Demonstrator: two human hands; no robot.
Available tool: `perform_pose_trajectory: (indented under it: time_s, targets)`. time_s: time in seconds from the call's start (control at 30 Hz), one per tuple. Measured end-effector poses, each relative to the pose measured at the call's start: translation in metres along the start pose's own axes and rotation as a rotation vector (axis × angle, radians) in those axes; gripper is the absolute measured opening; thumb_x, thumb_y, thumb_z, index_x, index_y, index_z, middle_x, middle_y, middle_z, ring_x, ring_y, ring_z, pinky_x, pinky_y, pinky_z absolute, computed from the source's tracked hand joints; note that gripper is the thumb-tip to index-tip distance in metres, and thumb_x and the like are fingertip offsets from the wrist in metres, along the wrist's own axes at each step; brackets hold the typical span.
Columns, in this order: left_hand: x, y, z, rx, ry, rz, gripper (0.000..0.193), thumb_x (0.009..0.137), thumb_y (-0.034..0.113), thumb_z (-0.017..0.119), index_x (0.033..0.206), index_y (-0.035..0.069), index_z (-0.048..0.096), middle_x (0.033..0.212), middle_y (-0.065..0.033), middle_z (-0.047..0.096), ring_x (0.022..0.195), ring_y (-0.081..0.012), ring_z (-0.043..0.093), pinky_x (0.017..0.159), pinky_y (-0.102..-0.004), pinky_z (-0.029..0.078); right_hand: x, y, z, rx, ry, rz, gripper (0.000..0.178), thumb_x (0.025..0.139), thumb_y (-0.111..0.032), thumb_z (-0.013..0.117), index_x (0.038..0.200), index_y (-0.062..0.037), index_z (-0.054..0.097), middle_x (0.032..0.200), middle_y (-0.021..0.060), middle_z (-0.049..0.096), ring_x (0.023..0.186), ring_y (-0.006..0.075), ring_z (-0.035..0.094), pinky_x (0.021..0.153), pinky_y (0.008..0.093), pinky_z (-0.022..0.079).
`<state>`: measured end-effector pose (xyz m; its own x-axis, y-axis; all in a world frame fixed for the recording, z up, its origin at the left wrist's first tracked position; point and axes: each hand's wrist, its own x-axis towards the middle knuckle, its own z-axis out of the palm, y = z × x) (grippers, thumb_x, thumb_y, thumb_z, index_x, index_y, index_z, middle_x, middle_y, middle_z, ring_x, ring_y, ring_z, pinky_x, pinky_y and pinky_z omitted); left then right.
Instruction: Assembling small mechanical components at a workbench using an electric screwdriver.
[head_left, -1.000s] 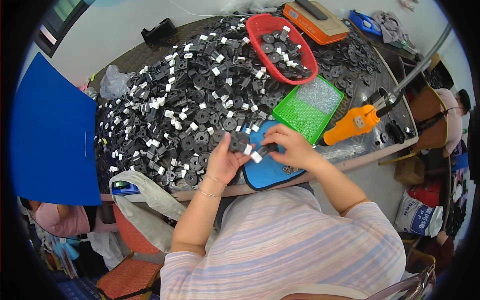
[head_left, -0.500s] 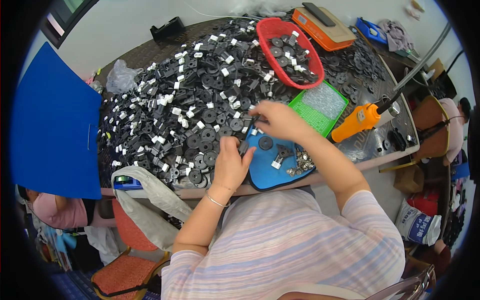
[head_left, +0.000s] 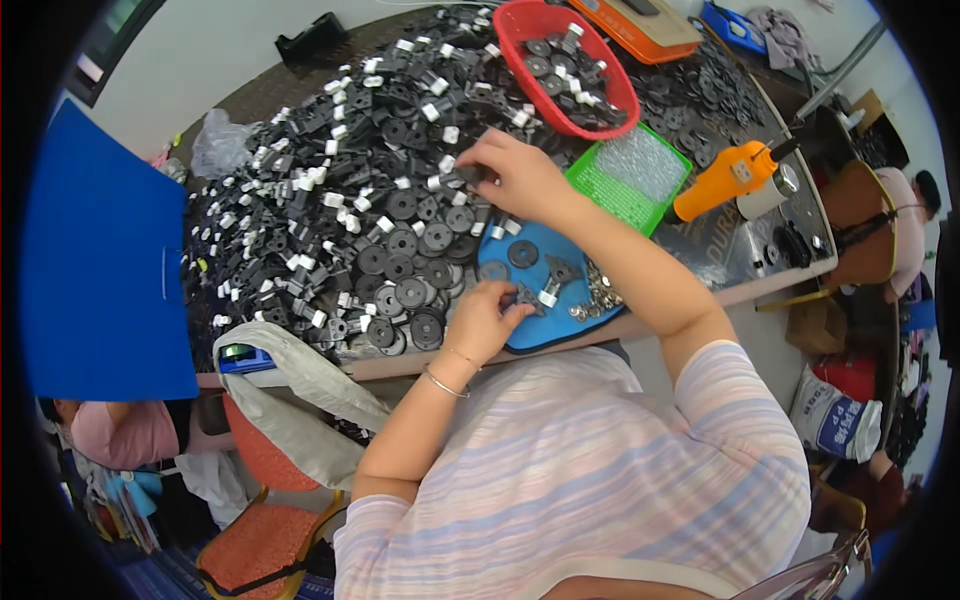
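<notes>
Black plastic parts (head_left: 528,299) were gripped by left fingers (head_left: 490,289) and right fingers (head_left: 482,155); toward ten o'clock, a black-and-white plastic heap (head_left: 345,185) was apparently left undone.

Side by side over the mat (head_left: 538,332) a second ago, the two hands are now well apart. From where I stand, the right hand (head_left: 520,178) has gone out beyond the mat into the pile (head_left: 385,130), its fingertips at what seems a dark part, half hidden. The left hand (head_left: 487,318) has come onto the mat's left side, fingers against a black bracket (head_left: 527,298). A disc (head_left: 522,254) and a white-tipped part (head_left: 562,268) now show uncovered there.
</notes>
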<state>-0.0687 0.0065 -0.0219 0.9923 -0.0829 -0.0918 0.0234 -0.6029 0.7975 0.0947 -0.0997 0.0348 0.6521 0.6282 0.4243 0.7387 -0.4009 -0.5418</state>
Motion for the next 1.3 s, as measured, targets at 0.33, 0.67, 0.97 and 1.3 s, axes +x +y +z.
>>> perform_pose_trajectory:
  time_s: [0.33,0.67,0.97,1.3]
  targets:
    - [-0.025,0.01,0.008,0.182,-0.01,0.196,0.037,0.074,0.012,0.07,0.106,-0.002,0.061,0.1,-0.0156,0.057,0.093,-0.0344,0.055,0.081,-0.0403,0.047,-0.094,0.015,-0.008,0.028,-0.28,-0.179,0.033,0.069,-0.003,0.066,0.099,-0.0173,0.064,0.099,-0.001,0.06,0.085,0.0205,0.062,0.067,0.0331,0.052]
    - [-0.038,0.018,-0.008,0.25,0.231,0.328,0.025,0.074,0.013,0.07,0.096,0.003,0.063,0.097,-0.0109,0.058,0.089,-0.0299,0.056,0.076,-0.0377,0.047,-0.111,0.006,-0.011,0.083,-0.451,-0.308,0.033,0.07,0.001,0.061,0.098,-0.0146,0.066,0.113,0.0022,0.06,0.097,0.0234,0.061,0.076,0.0355,0.051]
    - [-0.016,-0.003,-0.01,0.22,0.239,0.226,0.024,0.073,0.005,0.066,0.097,0.004,0.063,0.091,-0.012,0.061,0.084,-0.0312,0.057,0.074,-0.0387,0.048,-0.09,0.011,-0.019,-0.116,-0.226,0.071,0.024,0.072,-0.003,0.064,0.096,-0.0065,0.064,0.095,0.0092,0.063,0.09,0.0288,0.061,0.077,0.0382,0.05]
    - [-0.013,-0.007,-0.013,0.173,0.211,0.29,0.029,0.07,0.007,0.071,0.098,0.001,0.062,0.096,-0.0137,0.062,0.088,-0.0321,0.057,0.077,-0.0382,0.048,-0.146,-0.023,-0.055,-0.262,-0.606,0.311,0.014,0.072,-0.017,0.068,0.084,-0.0096,0.069,0.082,0.0068,0.061,0.075,0.0269,0.063,0.065,0.0378,0.05]
